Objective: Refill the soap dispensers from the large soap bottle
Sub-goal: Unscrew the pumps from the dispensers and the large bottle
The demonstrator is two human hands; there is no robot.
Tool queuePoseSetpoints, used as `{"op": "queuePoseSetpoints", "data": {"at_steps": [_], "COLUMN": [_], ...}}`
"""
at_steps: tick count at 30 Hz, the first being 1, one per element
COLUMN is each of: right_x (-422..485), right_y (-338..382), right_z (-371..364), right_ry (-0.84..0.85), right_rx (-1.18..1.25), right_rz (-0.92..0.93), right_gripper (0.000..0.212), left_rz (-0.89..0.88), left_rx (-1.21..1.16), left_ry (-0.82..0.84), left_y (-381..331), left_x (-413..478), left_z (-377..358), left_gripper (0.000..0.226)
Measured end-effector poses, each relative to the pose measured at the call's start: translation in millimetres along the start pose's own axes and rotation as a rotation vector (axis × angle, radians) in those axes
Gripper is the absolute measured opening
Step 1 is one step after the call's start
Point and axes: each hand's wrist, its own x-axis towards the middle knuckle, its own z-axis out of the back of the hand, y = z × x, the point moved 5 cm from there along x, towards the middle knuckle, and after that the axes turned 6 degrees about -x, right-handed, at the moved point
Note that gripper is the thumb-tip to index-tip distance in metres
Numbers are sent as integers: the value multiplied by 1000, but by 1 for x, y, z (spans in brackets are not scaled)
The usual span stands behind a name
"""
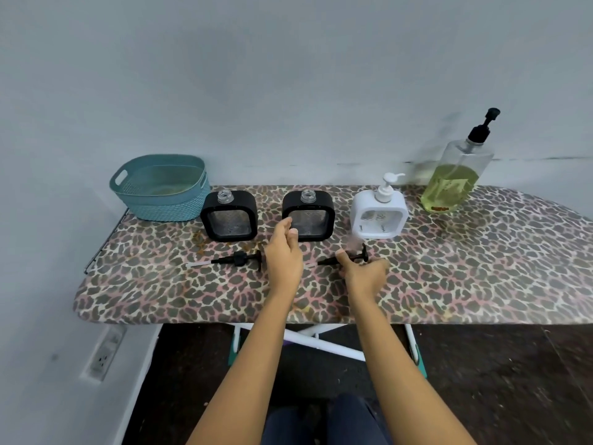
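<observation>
The large clear plastic soap bottle of yellow-green liquid with a black pump (pixel 455 178) stands upright at the far right of the leopard-print ironing board (pixel 481 268). It is well apart from both hands, far and right of the right hand (pixel 365 271), which is the nearer. That hand's fingers lie over a black pump head (pixel 362 253) lying left-to-right; blur hides whether they pinch it. The left hand (pixel 284 252) hangs loose-fingered and empty, just before an open black square dispenser (pixel 308 216).

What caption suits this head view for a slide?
Left hand before an uncapped black dispenser, right hand on a detached pump; white dispenser and large soap bottle stand capped on the ironing board.
</observation>
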Motion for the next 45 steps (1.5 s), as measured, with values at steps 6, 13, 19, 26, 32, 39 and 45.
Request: {"op": "queuePoseSetpoints", "data": {"at_steps": [6, 13, 19, 26, 32, 39, 45], "right_x": [-1, 6, 29, 76, 90, 92, 91], "right_y": [3, 13, 65, 127, 134, 129, 131], "right_z": [6, 34, 85, 68, 45, 48, 46], "right_ry": [65, 103, -175, -19, 66, 193, 109], "right_rx": [-143, -243, -302, -294, -336, -176, -279], "right_rz": [94, 101, 421, 732, 772, 731, 816], "right_gripper": [83, 90, 81, 55, 43, 40, 49], "left_rz": [-46, -106, -147, -142, -71, -177, -199], "left_rx": [-32, -62, -86, -21, -5, -8, -37], "left_ry": [23, 93, 211, 401, 422, 385, 380], "left_y": [-8, -23, -41, -58, -58, -55, -52], "left_x": [-5, -6, -1, 18, 45, 49, 49], "left_z": [-17, -47, -83, -133, -157, -155, -156], "left_gripper": [34, 33, 41, 75, 70, 45, 45]}}
